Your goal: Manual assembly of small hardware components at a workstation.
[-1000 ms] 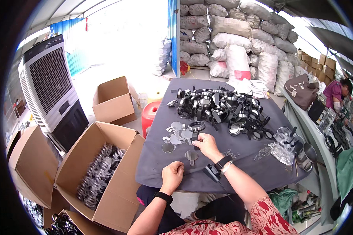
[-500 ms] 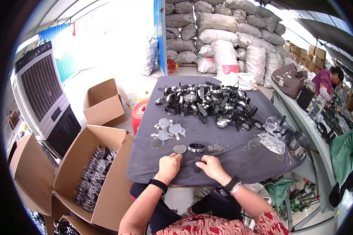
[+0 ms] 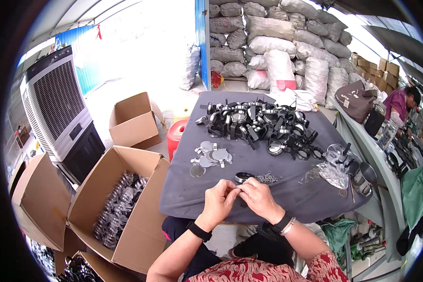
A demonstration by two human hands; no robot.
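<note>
Near the front edge of the table, my left hand [image 3: 220,199] and my right hand [image 3: 259,198] meet, thumbs and fingertips pinched together. Whatever lies between the fingertips is too small and covered to name. Just beyond them a black round ring-shaped part [image 3: 243,177] rests on the cloth; its lower portion is hidden behind my hands. Beside it, to the right, is a little heap of small metal pieces [image 3: 268,178]. Loose grey discs [image 3: 219,154] are spread to the left, with one darker disc [image 3: 197,171] nearest me.
A large pile of black ring-shaped parts [image 3: 263,123] covers the table's far half. At right lie a clear plastic bag [image 3: 334,174] and metal cups [image 3: 362,181]. An open carton [image 3: 141,207] of wrapped parts stands at left. Another person [image 3: 397,105] works at the side table.
My left hand has moved right, to my right hand. My right hand has left the black part's handle. The disc by my left fingertips no longer shows. The view has shifted slightly.
</note>
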